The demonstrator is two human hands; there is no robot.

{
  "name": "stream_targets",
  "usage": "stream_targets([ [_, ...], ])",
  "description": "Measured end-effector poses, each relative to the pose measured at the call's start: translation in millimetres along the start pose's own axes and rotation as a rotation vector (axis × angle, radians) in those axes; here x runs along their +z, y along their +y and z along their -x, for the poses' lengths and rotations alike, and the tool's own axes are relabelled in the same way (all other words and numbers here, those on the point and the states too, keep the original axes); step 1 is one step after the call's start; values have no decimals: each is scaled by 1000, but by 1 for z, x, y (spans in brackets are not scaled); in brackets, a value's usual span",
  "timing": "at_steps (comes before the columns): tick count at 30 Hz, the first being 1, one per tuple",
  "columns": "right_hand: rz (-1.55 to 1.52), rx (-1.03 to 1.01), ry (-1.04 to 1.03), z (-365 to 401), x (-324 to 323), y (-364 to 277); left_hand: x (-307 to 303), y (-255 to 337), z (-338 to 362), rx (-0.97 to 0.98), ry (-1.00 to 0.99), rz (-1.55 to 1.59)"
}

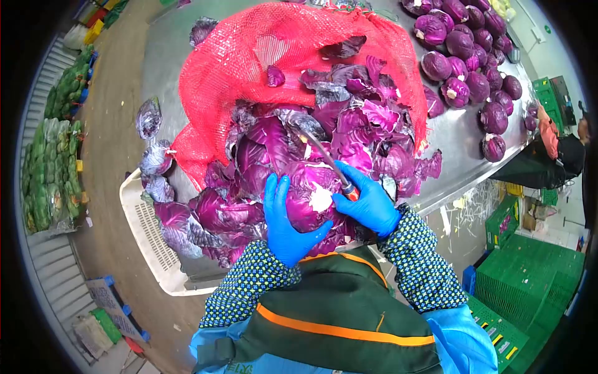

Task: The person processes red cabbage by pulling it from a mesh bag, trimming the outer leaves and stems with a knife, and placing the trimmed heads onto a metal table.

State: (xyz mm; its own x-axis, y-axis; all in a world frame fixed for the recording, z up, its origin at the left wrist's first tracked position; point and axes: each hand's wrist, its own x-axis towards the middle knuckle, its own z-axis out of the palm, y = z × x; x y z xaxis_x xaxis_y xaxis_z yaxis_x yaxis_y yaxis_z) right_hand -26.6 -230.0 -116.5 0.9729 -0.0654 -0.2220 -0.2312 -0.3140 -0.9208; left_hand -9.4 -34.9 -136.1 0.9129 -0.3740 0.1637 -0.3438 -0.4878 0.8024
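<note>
A red cabbage (305, 185) with a pale cut stem end facing up sits in front of me among loose purple leaves. My left hand (289, 224), in a blue glove, grips its near left side, thumb apart from the fingers. In my gloved right hand (369, 201) is a knife (329, 161), its orange-red handle in my fist and its blade pointing away over the cabbage. My right thumb is by the white stem end. Beyond lies a heap of torn cabbage leaves (355, 118) on a red mesh sack (215, 93).
Trimmed red cabbages (476, 87) are piled at the right of the metal table (168, 68). A white plastic crate (146, 240) is at the near left. Green crates (529, 280) stand at lower right. A person (551, 149) is at the far right.
</note>
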Motion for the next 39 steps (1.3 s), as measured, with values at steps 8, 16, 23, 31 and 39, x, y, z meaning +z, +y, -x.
stream_targets([
  [8, -423, 277, 127, -3, -6, 25, -6, -7, 0, -77, -27, 86],
  [16, -110, 108, 165, 7, 17, 37, 0, -5, 6, -261, 50, 117],
  [23, 190, 147, 351, -13, 10, 48, -4, -10, 19, 5, 7, -16],
  [31, 292, -196, -88, -33, -3, 1, -10, -19, 24, -40, -43, 73],
  [39, 364, 55, 74, -69, 6, 55, -7, -25, 32, 52, -19, 101],
])
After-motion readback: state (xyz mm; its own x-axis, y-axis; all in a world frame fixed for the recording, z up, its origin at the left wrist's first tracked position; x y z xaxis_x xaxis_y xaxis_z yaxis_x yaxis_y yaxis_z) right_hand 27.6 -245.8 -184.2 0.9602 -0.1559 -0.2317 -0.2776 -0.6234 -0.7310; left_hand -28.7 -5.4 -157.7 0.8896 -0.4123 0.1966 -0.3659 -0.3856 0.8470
